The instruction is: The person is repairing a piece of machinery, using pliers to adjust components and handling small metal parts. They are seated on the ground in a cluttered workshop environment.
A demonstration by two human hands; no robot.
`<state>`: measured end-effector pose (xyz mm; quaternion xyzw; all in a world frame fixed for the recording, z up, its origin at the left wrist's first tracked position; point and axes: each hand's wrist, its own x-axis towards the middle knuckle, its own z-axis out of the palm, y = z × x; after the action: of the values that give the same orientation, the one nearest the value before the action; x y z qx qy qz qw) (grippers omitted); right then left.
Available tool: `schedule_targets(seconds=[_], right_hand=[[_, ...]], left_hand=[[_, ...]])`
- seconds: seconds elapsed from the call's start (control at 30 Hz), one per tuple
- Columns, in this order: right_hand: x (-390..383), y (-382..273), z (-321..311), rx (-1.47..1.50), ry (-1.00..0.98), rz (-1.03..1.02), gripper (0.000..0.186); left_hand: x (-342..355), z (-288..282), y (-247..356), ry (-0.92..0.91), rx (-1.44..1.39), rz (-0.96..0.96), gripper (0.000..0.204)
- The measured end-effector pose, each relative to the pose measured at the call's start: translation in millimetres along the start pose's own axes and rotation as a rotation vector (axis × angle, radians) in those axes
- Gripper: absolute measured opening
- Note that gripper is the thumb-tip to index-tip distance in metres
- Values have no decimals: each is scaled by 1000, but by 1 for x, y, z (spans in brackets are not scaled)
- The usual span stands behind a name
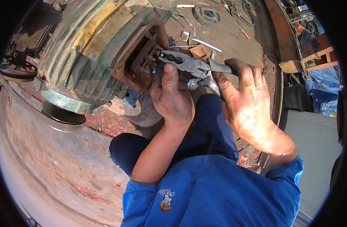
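Observation:
A large green ribbed electric motor lies at the upper left. Its rusty terminal box is open, with a terminal block and metal studs inside. My right hand is closed round the handles of worn grey pliers. The plier jaws reach left to a stud at the block's near side; whether they bite on it I cannot tell. My left hand is just under the jaws, at the box's edge. Its thumb points up and its fingers curl out of sight, so what they pinch is hidden.
On the ground beyond lie a round dark metal part, a white stick, a small brown block and several tools and cables. A rusty metal frame and blue sheeting stand right, above a grey cabinet.

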<state>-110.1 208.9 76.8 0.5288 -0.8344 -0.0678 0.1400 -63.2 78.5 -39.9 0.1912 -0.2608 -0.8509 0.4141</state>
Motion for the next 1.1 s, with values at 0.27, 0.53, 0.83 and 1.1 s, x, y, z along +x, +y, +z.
schedule_targets(seconds=[0.27,0.53,0.83,1.1], right_hand=[[29,42,-7,1750,-827,563,36],[-6,24,-19,781,-242,240,69],[-41,44,9,1252,-320,262,56],[-43,24,-1,1013,152,246,58]], left_hand=[[-7,8,1,-458,-376,-482,65],[-15,36,-2,-272,-467,-526,37],[-10,35,-11,-269,-360,-376,65],[-16,35,-2,-256,-456,-481,47]])
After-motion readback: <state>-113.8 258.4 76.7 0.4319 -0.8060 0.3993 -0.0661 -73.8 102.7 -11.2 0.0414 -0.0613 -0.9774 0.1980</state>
